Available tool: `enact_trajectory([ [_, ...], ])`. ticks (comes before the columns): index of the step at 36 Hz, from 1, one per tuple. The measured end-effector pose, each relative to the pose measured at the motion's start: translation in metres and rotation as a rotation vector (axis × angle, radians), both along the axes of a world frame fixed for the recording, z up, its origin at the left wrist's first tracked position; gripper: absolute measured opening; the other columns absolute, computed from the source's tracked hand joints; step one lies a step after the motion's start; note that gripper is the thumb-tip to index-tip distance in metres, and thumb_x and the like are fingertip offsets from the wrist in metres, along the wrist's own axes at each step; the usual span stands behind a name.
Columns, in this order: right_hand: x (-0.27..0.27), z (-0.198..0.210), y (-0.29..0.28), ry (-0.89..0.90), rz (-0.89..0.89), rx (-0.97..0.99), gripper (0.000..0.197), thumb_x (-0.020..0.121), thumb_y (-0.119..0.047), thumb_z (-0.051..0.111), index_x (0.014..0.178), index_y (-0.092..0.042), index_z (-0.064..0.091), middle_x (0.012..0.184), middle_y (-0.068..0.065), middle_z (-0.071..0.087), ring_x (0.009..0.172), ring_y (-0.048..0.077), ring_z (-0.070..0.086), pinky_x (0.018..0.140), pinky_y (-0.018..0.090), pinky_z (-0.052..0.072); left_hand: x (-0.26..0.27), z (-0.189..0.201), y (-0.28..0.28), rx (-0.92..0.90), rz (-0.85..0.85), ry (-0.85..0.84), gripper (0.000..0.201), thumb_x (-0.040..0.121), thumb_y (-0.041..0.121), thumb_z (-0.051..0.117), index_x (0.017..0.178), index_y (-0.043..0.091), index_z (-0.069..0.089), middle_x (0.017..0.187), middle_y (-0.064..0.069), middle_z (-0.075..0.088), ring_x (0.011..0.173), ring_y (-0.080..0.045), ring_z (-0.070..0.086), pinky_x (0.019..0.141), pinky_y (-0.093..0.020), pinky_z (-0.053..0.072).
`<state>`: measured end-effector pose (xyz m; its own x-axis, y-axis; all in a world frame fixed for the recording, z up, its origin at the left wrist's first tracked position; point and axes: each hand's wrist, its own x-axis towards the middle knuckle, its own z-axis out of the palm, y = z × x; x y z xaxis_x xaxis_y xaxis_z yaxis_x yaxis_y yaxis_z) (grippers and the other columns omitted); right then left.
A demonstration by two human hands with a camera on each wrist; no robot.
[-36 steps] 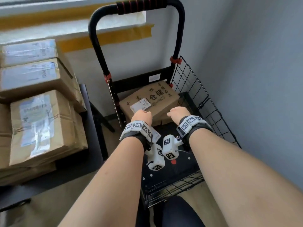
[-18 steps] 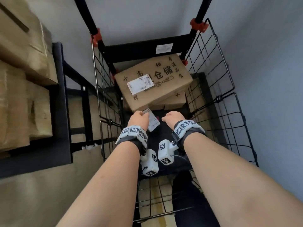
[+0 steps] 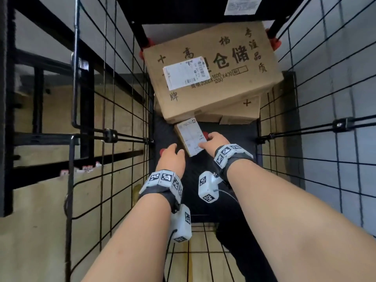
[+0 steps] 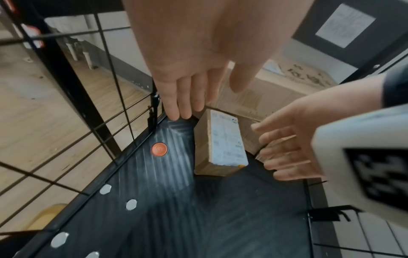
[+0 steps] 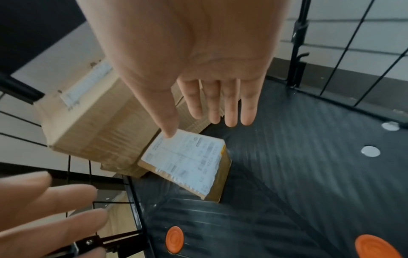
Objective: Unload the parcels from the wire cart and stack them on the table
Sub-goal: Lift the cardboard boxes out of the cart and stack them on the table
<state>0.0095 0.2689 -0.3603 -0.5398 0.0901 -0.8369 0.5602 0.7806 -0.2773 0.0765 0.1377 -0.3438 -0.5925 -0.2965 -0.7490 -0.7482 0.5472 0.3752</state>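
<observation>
Down in the cart (image 3: 126,110), both hands reach forward over its black floor (image 3: 205,200), palms down. The left hand (image 3: 172,157) has straight fingers, spread loosely, holding nothing; it sits just left of the small parcel (image 3: 191,137), apart from it. The right hand (image 3: 213,143) is likewise spread and grips nothing yet, but in the right wrist view its thumb tip seems to touch the parcel's label, so I judge it the nearer hand. The parcel lies flat between the two hands, its long axis running near to far, slightly skewed. Its far end butts against, perhaps tucks under, the big box (image 3: 211,72) stacked on another at the far end. So the hands need only close inward from either long side, then draw the parcel nearward.
</observation>
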Motion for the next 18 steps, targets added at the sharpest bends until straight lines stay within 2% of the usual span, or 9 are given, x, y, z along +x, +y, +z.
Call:
enact_trajectory([
  [3, -0.003, -0.022, -0.015, 0.01, -0.018, 0.013, 0.071, 0.081, -0.037, 0.071, 0.139, -0.014, 0.039, 0.135, 0.009, 0.052, 0.119, 0.028, 0.055, 0.093, 0.036, 0.046, 0.001, -0.012, -0.007, -0.005, -0.004, -0.005, 0.048, 0.1, 0.031, 0.037, 0.146, 0.019, 0.034, 0.149, -0.007, 0.037, 0.131, -0.025, 0.043, 0.105, -0.036, 0.034],
  [5, -0.005, -0.038, -0.027, 0.015, 0.001, 0.032, 0.087, 0.076, -0.041, 0.076, 0.144, -0.014, 0.03, 0.14, 0.012, 0.044, 0.126, 0.032, 0.048, 0.101, 0.042, 0.043, 0.003, -0.022, -0.013, -0.025, -0.008, -0.014, 0.048, 0.1, 0.03, 0.037, 0.146, 0.018, 0.035, 0.149, -0.006, 0.037, 0.132, -0.025, 0.042, 0.107, -0.037, 0.034],
  [8, -0.003, -0.056, -0.046, 0.015, 0.029, 0.071, 0.108, 0.068, -0.044, 0.081, 0.15, -0.017, 0.015, 0.145, 0.015, 0.033, 0.133, 0.033, 0.038, 0.105, 0.043, 0.037, 0.009, -0.032, -0.022, -0.05, -0.009, -0.028, 0.046, 0.1, 0.029, 0.037, 0.144, 0.018, 0.038, 0.147, -0.005, 0.04, 0.131, -0.025, 0.043, 0.107, -0.038, 0.036],
  [10, 0.001, -0.066, -0.057, 0.018, 0.03, 0.091, 0.12, 0.067, -0.042, 0.083, 0.153, -0.018, 0.002, 0.148, 0.016, 0.027, 0.137, 0.034, 0.033, 0.107, 0.045, 0.035, 0.012, -0.036, -0.026, -0.066, -0.006, -0.035, 0.044, 0.099, 0.028, 0.037, 0.142, 0.019, 0.041, 0.143, -0.007, 0.045, 0.126, -0.027, 0.046, 0.103, -0.039, 0.039],
  [13, 0.008, -0.077, -0.066, 0.024, 0.034, 0.126, 0.128, 0.067, -0.037, 0.084, 0.153, -0.02, -0.008, 0.149, 0.015, 0.024, 0.137, 0.035, 0.031, 0.106, 0.052, 0.035, 0.013, -0.039, -0.03, -0.067, -0.003, -0.027, 0.041, 0.098, 0.027, 0.037, 0.138, 0.019, 0.044, 0.137, -0.009, 0.049, 0.121, -0.029, 0.049, 0.098, -0.04, 0.042],
  [16, 0.012, -0.083, -0.066, 0.035, 0.026, 0.153, 0.131, 0.066, -0.034, 0.085, 0.152, -0.022, -0.013, 0.15, 0.014, 0.02, 0.136, 0.036, 0.031, 0.105, 0.056, 0.036, 0.011, -0.039, -0.031, -0.062, -0.006, -0.019, 0.043, 0.099, 0.028, 0.037, 0.141, 0.019, 0.041, 0.142, -0.008, 0.045, 0.125, -0.028, 0.046, 0.102, -0.039, 0.04],
  [18, 0.011, -0.085, -0.065, 0.032, 0.025, 0.157, 0.132, 0.066, -0.034, 0.085, 0.152, -0.022, -0.015, 0.151, 0.014, 0.019, 0.136, 0.037, 0.031, 0.106, 0.054, 0.035, 0.008, -0.039, -0.031, -0.069, -0.012, -0.014, 0.044, 0.1, 0.029, 0.036, 0.143, 0.019, 0.039, 0.145, -0.007, 0.042, 0.128, -0.027, 0.045, 0.103, -0.038, 0.038],
])
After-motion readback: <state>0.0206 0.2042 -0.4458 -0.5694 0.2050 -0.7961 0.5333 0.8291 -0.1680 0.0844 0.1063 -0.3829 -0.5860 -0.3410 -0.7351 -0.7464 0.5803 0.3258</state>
